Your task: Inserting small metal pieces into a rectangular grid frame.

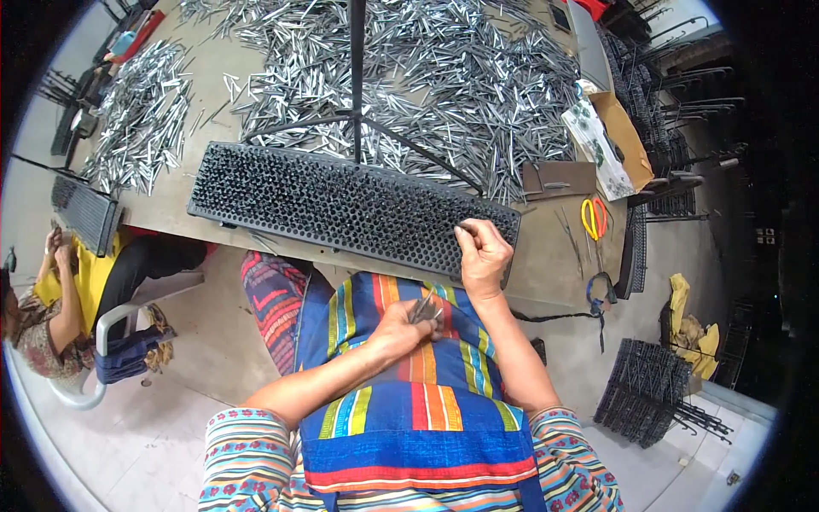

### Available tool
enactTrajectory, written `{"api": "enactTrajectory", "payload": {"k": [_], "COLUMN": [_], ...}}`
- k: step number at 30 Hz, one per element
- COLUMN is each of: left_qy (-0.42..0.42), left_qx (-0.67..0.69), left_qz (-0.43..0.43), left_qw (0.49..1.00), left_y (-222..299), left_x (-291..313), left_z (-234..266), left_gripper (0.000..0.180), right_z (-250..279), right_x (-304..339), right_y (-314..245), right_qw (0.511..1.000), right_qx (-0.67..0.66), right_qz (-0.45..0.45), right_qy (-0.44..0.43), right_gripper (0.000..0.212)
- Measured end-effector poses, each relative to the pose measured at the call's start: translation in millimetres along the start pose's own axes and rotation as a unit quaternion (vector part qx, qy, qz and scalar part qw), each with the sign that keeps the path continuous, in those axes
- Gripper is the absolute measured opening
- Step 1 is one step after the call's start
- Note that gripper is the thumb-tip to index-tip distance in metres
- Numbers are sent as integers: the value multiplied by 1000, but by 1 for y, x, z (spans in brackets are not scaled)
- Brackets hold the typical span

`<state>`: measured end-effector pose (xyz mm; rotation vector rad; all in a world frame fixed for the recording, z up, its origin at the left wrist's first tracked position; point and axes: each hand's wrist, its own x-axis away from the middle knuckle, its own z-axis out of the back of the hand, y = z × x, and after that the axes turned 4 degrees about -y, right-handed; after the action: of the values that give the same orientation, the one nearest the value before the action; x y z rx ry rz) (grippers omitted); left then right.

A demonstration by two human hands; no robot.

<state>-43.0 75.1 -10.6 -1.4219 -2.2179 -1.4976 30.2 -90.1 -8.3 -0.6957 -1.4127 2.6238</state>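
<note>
A long black perforated rack (337, 198) lies at a slant along the near edge of the table. Its grid of round holes is densely filled with dark tips over most of the far and left part; bare holes show along the near edge and toward the right end. My right hand (485, 260) is over that right end, thumb and fingertips pinched together at the holes; what they pinch is too small to make out. Lower down, in front of my striped apron, my left hand (396, 333) is closed around several slim pointed metal pieces (425, 311).
Heaps of slim metal pieces (426, 77) cover the table beyond the rack, crossed by a black hanging rod (357, 68). To the right are scissors (592, 220) with yellow and orange handles and a cardboard box (621, 136). At left, another person (64, 316) sits beside a similar rack (84, 209).
</note>
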Motion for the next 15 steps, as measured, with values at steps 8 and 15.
{"api": "enactTrajectory", "payload": {"k": [8,15], "left_qy": [59,78], "left_qx": [86,159], "left_qz": [23,42], "left_qw": [994,983], "left_y": [16,21], "left_x": [-11,-21], "left_z": [-2,-2], "left_gripper": [10,11], "right_z": [5,5], "right_x": [-8,-4], "right_y": [3,1], "right_qw": [994,986], "right_qx": [68,117], "right_qz": [77,70], "right_qy": [-41,-99], "right_gripper": [11,14]}}
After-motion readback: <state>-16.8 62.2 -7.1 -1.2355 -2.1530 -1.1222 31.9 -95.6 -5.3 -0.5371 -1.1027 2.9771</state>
